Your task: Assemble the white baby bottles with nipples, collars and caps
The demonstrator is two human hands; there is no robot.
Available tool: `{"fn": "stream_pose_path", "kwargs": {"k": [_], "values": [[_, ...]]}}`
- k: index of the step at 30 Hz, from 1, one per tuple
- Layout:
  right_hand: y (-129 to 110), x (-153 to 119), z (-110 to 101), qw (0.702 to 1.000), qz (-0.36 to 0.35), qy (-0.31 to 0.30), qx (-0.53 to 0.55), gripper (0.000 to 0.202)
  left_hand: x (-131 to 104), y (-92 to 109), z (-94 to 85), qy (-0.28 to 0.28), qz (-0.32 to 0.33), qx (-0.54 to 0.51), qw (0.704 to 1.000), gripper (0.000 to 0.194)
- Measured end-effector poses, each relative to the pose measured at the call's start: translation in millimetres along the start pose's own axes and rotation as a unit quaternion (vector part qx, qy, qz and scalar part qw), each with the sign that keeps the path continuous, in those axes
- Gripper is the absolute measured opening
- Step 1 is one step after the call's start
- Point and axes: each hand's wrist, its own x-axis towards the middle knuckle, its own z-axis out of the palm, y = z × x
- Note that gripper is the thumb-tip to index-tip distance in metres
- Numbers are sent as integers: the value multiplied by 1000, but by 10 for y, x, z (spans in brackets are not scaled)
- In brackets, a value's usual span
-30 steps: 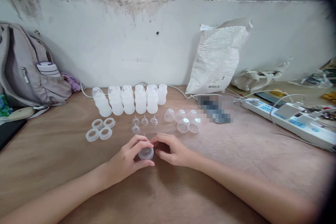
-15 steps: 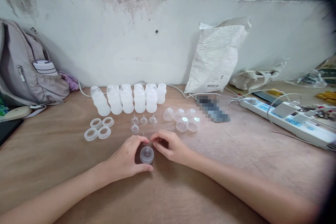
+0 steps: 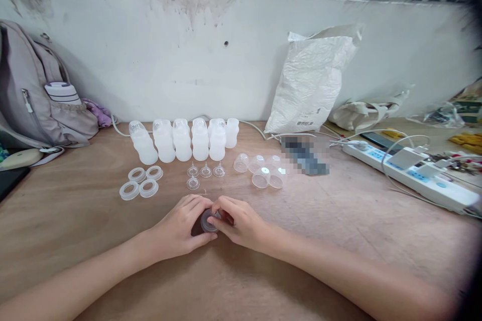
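Note:
My left hand (image 3: 184, 225) curves round the left side of a clear ring with a nipple in it (image 3: 207, 221), its fingers and thumb closed on the rim. The fingers of my right hand (image 3: 237, 221) are pinched over the middle of this ring and hide the nipple's tip. Beyond my hands stand several clear nipples (image 3: 205, 170). To their left lie several translucent rings (image 3: 148, 188), and to their right are several clear domed caps (image 3: 261, 178).
Several white bottles (image 3: 183, 145) stand in a row near the wall. A backpack (image 3: 33, 80) is at the left. A white package (image 3: 309, 80), a blurred-out dark object (image 3: 307, 155) and a power strip (image 3: 410, 170) with cables are at the right.
My right hand has moved left and down over the ring, its fingers now at the nipple. The fingers of my left hand have closed in on the ring. The view has shifted slightly.

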Motion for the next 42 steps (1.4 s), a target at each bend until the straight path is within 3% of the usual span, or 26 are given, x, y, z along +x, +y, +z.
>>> {"fn": "stream_pose_path", "kwargs": {"k": [3,6,9,12,17,22,27,32,37,42], "values": [[-46,13,-53,997,41,12,69,12,-26,2,4,15,-6,-3,1000,34],[-85,31,-106,979,97,6,182,14,-68,-25,24,69,-11,-12,998,40],[-76,47,-112,950,133,-8,281,16,-99,-59,41,106,29,-8,994,39],[-40,53,-80,938,147,-17,313,17,-101,-58,32,116,56,-12,992,36],[-39,52,-52,972,122,-19,198,15,-60,11,-35,111,11,-35,993,32],[-47,39,-42,996,64,-3,62,13,-18,15,-73,75,-81,-123,986,27],[-53,0,-57,997,37,-61,-37,13,-13,-14,-49,-5,-111,-281,953,18],[-93,3,-118,992,34,-109,-61,20,-38,-10,31,10,-141,-336,931,27],[-98,38,-170,981,79,-163,67,31,-43,-53,80,4,-151,-381,912,32],[-106,65,-214,902,192,-216,322,36,-17,-71,37,-8,-163,-425,890,35]]}}
